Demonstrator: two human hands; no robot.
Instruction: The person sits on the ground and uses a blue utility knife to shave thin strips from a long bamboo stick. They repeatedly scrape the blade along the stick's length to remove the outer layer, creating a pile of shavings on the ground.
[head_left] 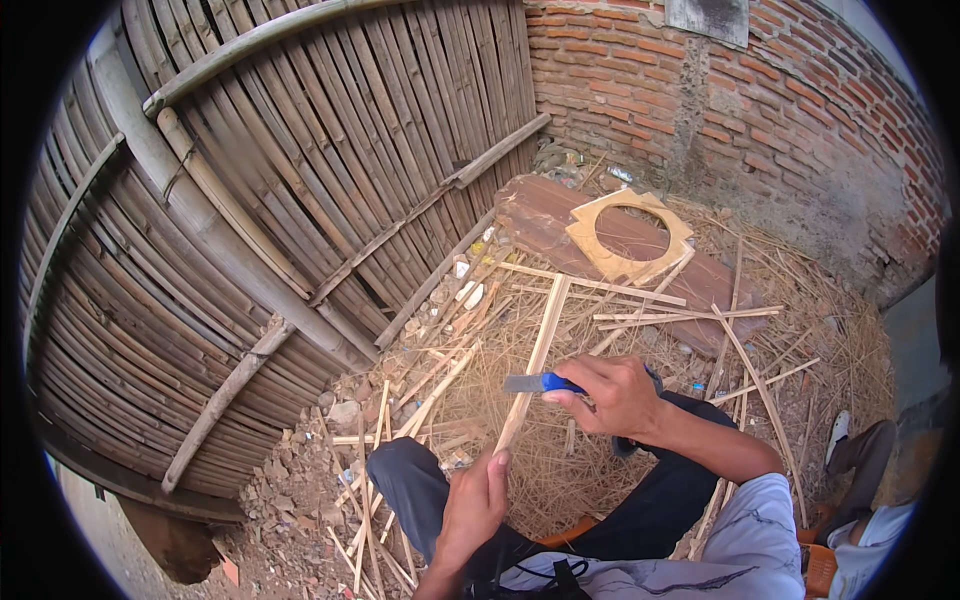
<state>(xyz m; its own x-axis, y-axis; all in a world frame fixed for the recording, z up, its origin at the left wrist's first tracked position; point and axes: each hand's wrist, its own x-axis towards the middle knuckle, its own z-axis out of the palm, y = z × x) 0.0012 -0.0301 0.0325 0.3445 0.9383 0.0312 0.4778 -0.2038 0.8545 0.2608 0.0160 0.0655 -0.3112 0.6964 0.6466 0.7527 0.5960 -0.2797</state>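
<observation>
A pale split bamboo strip [541,342] slants up and away from my left hand [474,506], whose fingers are wrapped round its near end. My right hand [617,396] is closed on the blue handle of a knife [524,383]. The knife's broad grey blade lies across the strip at about its middle, pointing left; whether the edge bites into the bamboo I cannot tell. My fingers hide most of the handle. Under and around the strip are heaps of thin shavings [560,500], between my bent knees.
Loose bamboo strips [440,390] lie on both sides. A brown board [535,215] bears a pale panel with a round hole [590,225]. A bamboo fence [330,170] closes the left, a brick wall [610,80] the back. Another person's leg [862,446] shows at the right.
</observation>
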